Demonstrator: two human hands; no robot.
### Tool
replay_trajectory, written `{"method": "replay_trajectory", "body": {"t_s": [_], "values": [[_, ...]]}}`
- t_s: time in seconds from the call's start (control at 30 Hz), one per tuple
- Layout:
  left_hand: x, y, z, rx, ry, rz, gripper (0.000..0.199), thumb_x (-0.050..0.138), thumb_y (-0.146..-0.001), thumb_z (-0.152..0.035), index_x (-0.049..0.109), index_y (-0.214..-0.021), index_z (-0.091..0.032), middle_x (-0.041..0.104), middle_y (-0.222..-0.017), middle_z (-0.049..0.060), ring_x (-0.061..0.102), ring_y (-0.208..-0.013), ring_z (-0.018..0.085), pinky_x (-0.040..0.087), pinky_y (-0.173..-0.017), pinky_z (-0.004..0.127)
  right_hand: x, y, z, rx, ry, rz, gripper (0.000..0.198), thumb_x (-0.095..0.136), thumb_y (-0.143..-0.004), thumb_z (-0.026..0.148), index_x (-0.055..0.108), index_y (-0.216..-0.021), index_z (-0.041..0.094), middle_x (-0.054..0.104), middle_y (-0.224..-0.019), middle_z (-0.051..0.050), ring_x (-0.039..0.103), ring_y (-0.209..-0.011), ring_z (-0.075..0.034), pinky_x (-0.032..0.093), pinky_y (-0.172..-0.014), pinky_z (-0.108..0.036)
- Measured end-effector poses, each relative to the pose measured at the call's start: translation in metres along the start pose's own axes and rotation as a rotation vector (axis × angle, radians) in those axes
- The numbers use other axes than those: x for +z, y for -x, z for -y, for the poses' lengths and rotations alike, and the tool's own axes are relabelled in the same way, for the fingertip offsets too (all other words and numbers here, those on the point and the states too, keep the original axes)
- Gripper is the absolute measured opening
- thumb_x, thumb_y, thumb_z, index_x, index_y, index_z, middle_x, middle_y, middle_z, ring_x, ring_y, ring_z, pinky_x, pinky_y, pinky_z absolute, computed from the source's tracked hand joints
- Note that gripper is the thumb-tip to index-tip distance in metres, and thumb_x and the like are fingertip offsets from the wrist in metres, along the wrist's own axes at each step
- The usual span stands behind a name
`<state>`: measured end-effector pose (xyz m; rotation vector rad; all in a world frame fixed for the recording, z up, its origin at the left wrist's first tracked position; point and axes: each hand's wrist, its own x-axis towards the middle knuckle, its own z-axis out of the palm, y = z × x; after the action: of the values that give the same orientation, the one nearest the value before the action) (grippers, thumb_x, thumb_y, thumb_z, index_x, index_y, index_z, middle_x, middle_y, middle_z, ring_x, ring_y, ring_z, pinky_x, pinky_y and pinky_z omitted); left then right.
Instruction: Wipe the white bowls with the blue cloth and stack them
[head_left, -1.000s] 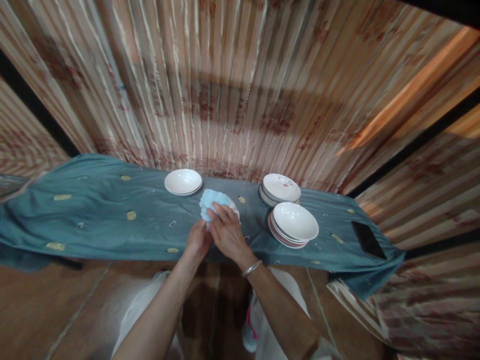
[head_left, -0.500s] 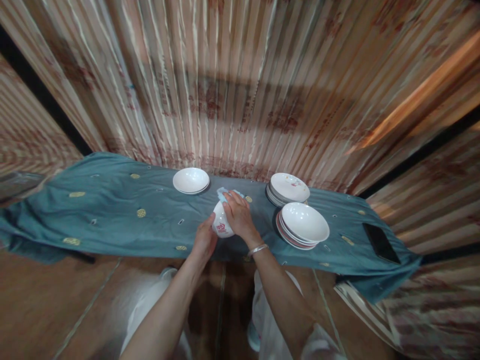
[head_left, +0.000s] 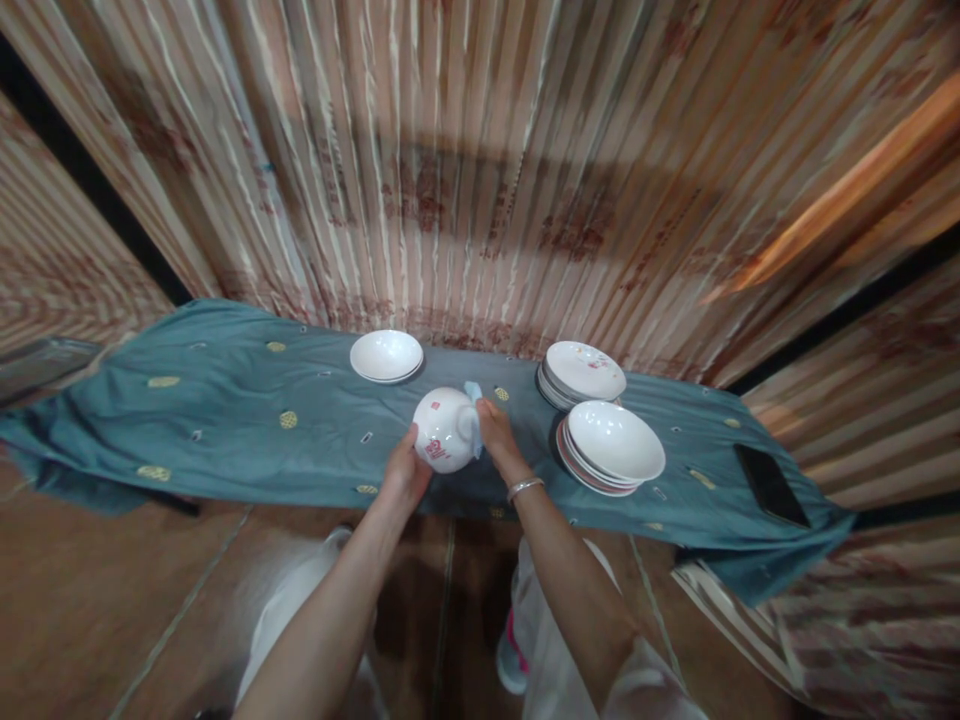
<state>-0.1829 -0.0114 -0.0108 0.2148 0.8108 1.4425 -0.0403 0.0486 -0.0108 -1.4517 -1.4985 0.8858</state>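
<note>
A white bowl point(head_left: 442, 428) with red markings is held tilted above the cloth, its outer side and foot ring turned toward me. My left hand point(head_left: 407, 470) grips its lower left edge, fingers partly hidden behind it. At the bowl's right side, my right hand point(head_left: 496, 432) is closed on a light blue cloth point(head_left: 474, 391) pressed against the foot. A silver bangle circles my right wrist. Beyond the held bowl, at the back, sit shallow white bowls point(head_left: 387, 354), one in another.
A green patterned tablecloth point(head_left: 240, 430) covers the narrow table. To the right stand a stack of plates point(head_left: 585, 368) and, nearer me, a stack of bowls point(head_left: 616, 440). A black phone point(head_left: 771, 484) lies at the right end. A pleated curtain point(head_left: 465, 180) hangs behind.
The bowl has turned so its underside and foot now face up and right. My right hand has moved from over the bowl to its right side, with the cloth.
</note>
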Motion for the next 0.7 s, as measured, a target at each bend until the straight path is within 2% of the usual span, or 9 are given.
{"method": "replay_trajectory", "body": {"t_s": [0.13, 0.27, 0.37, 0.47, 0.57, 0.7], "values": [[-0.005, -0.004, 0.001, -0.039, -0.033, -0.042, 0.043, 0.058, -0.086, -0.041, 0.062, -0.118, -0.013, 0.071, -0.113, 0.015, 0.062, -0.114, 0.033, 0.053, -0.093, 0.047, 0.008, 0.011, -0.010, 0.016, 0.027, 0.010, 0.043, 0.030, -0.093, 0.044, 0.065, -0.095, 0.019, 0.069, -0.097, -0.007, 0.062, -0.092, -0.020, 0.047, -0.087, -0.032], [-0.003, -0.003, 0.000, -0.085, 0.011, -0.122, 0.045, 0.045, -0.093, -0.039, 0.055, -0.129, -0.013, 0.071, -0.113, 0.015, 0.064, -0.111, 0.031, 0.053, -0.092, 0.047, 0.019, 0.020, -0.018, 0.052, 0.068, -0.021, 0.045, 0.033, -0.094, 0.046, 0.064, -0.110, 0.017, 0.067, -0.115, -0.012, 0.060, -0.110, -0.024, 0.043, -0.098, -0.037], [0.002, 0.001, -0.002, -0.114, 0.045, -0.138, 0.046, 0.035, -0.097, -0.035, 0.051, -0.134, -0.012, 0.071, -0.114, 0.015, 0.064, -0.110, 0.030, 0.053, -0.092, 0.046, 0.028, 0.030, -0.022, 0.063, 0.072, -0.049, 0.054, 0.029, -0.095, 0.048, 0.055, -0.128, 0.013, 0.058, -0.134, -0.015, 0.050, -0.129, -0.025, 0.036, -0.109, -0.039], [0.004, 0.003, -0.005, -0.150, 0.080, -0.136, 0.047, 0.031, -0.099, -0.031, 0.046, -0.139, -0.013, 0.071, -0.113, 0.014, 0.066, -0.107, 0.028, 0.053, -0.092, 0.046, 0.036, 0.044, -0.025, 0.016, 0.074, -0.067, 0.061, 0.028, -0.096, 0.049, 0.043, -0.141, 0.012, 0.047, -0.146, -0.016, 0.038, -0.139, -0.024, 0.028, -0.116, -0.041], [0.003, 0.002, -0.007, -0.173, 0.148, -0.115, 0.047, 0.028, -0.099, -0.029, 0.044, -0.141, -0.014, 0.072, -0.109, 0.013, 0.068, -0.101, 0.026, 0.053, -0.091, 0.044, 0.041, 0.061, -0.027, -0.031, 0.124, -0.077, 0.066, 0.029, -0.096, 0.050, 0.030, -0.149, 0.010, 0.033, -0.155, -0.017, 0.027, -0.145, -0.025, 0.022, -0.119, -0.045], [0.003, 0.001, -0.008, -0.179, 0.183, -0.101, 0.046, 0.030, -0.100, -0.030, 0.047, -0.139, -0.014, 0.073, -0.099, 0.011, 0.070, -0.090, 0.023, 0.053, -0.091, 0.041, 0.042, 0.087, -0.027, -0.102, 0.231, -0.022, 0.072, 0.030, -0.097, 0.050, 0.014, -0.153, 0.007, 0.014, -0.161, -0.020, 0.012, -0.150, -0.027, 0.018, -0.121, -0.049]]}}
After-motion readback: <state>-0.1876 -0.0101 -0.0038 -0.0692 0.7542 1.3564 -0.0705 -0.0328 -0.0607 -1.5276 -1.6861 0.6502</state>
